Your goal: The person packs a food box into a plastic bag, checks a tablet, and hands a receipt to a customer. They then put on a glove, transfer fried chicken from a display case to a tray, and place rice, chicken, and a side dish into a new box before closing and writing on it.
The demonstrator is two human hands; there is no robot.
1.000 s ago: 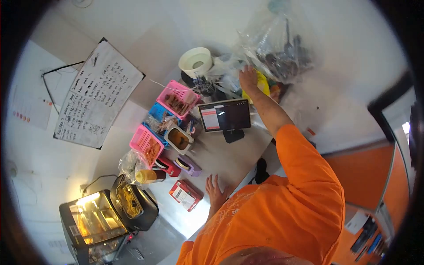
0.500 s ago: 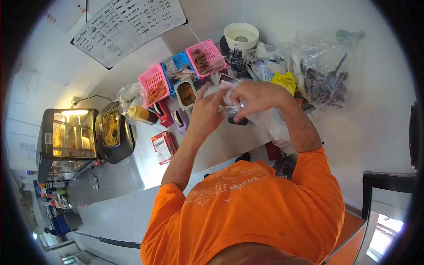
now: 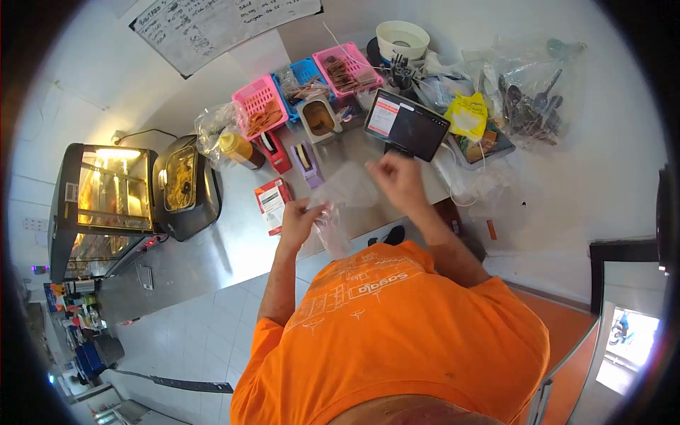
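Observation:
A clear plastic bag (image 3: 347, 185) hangs over the front of the steel counter, its lower part crumpled and drooping. My left hand (image 3: 299, 221) pinches the bag near its middle, beside the red and white box. At the bag's upper right end is my right hand (image 3: 400, 183), with fingers curled together; whether the film is between them cannot be made out. Just beyond that hand stands a tablet (image 3: 407, 126) with its screen lit. A purple tape dispenser (image 3: 307, 164) lies close behind the bag.
Behind are pink (image 3: 260, 106) and blue baskets, a metal container (image 3: 319, 119) of brown sauce and a sauce bottle (image 3: 241, 151). The red and white box (image 3: 273, 205) lies left. A lit food warmer (image 3: 106, 205) stands farther left; bagged dark utensils (image 3: 535, 106) are at right.
Both hands have come back toward my body and moved apart, bringing the clear plastic bag over the counter's front. The tablet, earlier mostly covered by the hands, now shows. My view has shifted.

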